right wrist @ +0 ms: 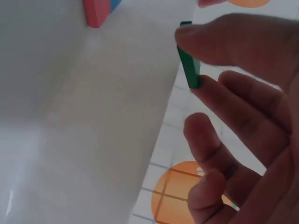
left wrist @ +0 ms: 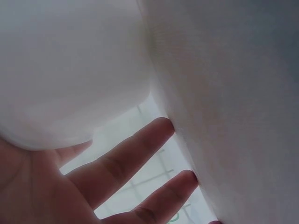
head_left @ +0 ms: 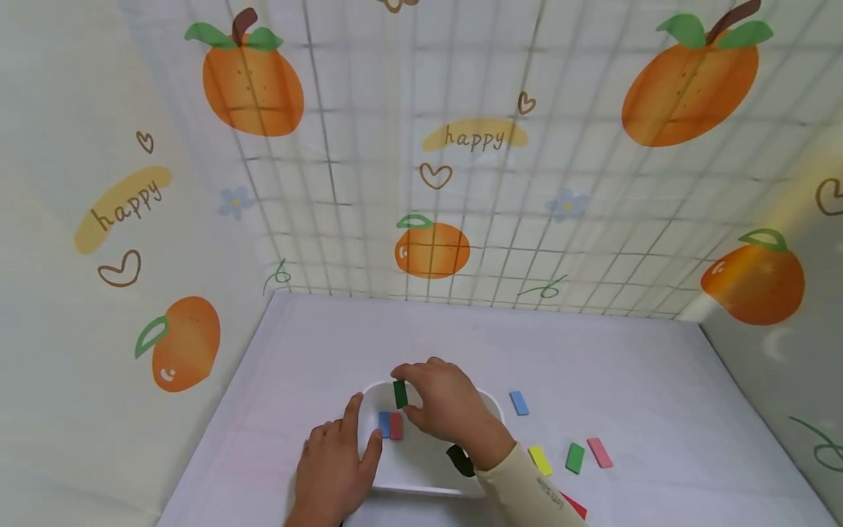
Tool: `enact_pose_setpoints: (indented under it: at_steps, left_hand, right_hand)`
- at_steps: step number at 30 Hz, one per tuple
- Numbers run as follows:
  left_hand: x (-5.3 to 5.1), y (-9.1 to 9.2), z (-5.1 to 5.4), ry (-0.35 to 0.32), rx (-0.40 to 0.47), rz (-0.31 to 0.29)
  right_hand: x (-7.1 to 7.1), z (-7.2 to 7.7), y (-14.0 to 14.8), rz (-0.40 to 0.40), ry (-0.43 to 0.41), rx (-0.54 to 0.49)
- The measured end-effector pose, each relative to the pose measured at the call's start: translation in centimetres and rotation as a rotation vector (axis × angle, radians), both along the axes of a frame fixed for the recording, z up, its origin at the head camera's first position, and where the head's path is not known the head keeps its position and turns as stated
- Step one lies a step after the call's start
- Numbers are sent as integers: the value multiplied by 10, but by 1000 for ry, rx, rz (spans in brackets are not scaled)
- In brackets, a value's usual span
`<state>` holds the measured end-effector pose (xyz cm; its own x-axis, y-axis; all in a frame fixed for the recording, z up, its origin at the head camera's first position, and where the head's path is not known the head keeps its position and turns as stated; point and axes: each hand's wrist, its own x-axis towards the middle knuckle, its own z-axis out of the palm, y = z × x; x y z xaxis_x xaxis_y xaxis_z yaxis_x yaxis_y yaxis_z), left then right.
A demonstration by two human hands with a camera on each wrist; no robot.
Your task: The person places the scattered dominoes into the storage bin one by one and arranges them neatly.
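Observation:
My right hand (head_left: 451, 402) pinches a small green rectangular block (head_left: 400, 394) between thumb and fingertip, above the far left part of a white tray (head_left: 428, 489). In the right wrist view the green block (right wrist: 189, 63) is tilted and apart from the tray wall. Inside the tray, a blue block (head_left: 384, 424) and a red block (head_left: 396, 426) stand side by side, touching. My left hand (head_left: 337, 461) rests at the tray's left side. Its fingers (left wrist: 124, 161) are extended along the outside in the left wrist view; the thumb is at the rim.
Right of the tray lie loose blocks: blue (head_left: 519, 402), yellow (head_left: 540, 460), green (head_left: 575, 458) and pink (head_left: 600, 452). A red piece (head_left: 574, 505) is partly hidden by the right sleeve (head_left: 527, 487). A black item (head_left: 460, 460) sits at the right wrist. Printed cloth walls surround the white table (head_left: 316, 344).

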<state>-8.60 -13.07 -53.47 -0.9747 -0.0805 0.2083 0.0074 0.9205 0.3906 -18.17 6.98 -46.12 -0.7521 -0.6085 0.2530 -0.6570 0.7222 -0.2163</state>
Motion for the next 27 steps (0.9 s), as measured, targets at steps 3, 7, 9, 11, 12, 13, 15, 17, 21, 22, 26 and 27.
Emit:
enact_pose_setpoints:
  at_steps: [3, 7, 9, 11, 12, 13, 15, 17, 21, 22, 26, 27]
  left_hand:
    - [-1, 0, -1, 3, -4, 4]
    - [-2, 0, -3, 4, -7, 2]
    - [-3, 0, -3, 0, -6, 0]
    - [-2, 0, -3, -1, -6, -2]
    - [-2, 1, -3, -3, -5, -2]
    - [-2, 1, -3, -3, -4, -1]
    - [-1, 1, -2, -2, -2, 0]
    - [-1, 1, -3, 6, -1, -3]
    - [0, 1, -3, 21, 1, -6]
    - [0, 1, -3, 25, -1, -7]
    - [2, 0, -3, 34, -5, -9]
    - [2, 0, -3, 34, -4, -10]
  right_hand:
    - [-2, -1, -1, 10, -28, -5]
    - [-3, -1, -3, 2, -79, 15]
    - [-3, -2, -3, -2, -79, 20]
    - [-1, -2, -4, 2, -82, 9]
    - [-1, -2, -4, 5, -83, 5]
    - [-1, -3, -4, 11, -85, 3]
    - [0, -4, -5, 19, -114, 5]
    - [0, -6, -6, 21, -139, 29]
    - [1, -8, -5, 22, -149, 93]
    - [1, -9, -5, 25, -143, 105]
    - [2, -10, -7, 23, -125, 153]
    - [2, -10, -7, 17, -126, 162]
